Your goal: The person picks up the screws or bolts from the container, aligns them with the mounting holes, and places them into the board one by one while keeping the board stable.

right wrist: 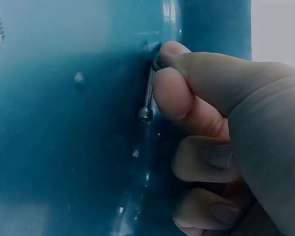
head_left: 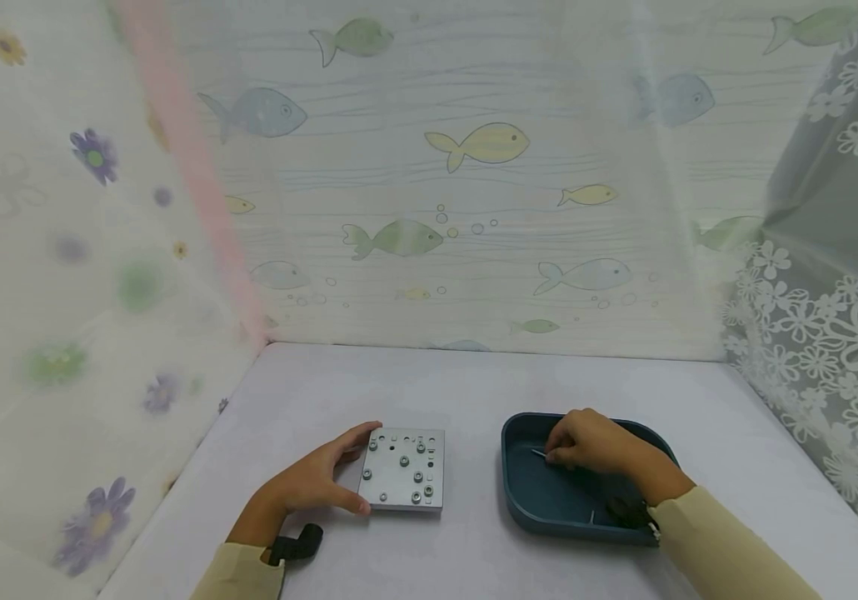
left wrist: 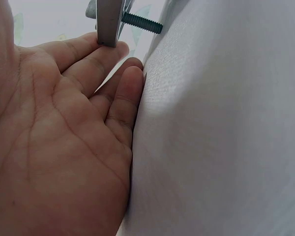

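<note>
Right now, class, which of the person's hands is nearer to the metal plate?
The left. The left hand holds the metal plate at its left side; the right hand is apart from it, off to the right, inside the blue tray.

My head view shows soft, even light; the fish-printed sheet (head_left: 481, 187) looks pale and hazy, the grey flowered sheet (head_left: 841, 333) at the right duller. A faint shadow lies under the near side of the tray (head_left: 541, 518), on the white tabletop (head_left: 466, 383). My left wrist view is dimmer: my left hand (left wrist: 64, 137) sits in shade while the background at the top glows nearly white. Around my right hand (right wrist: 250, 128) a cold blue tint dominates, with glare streaking the tray.
</note>
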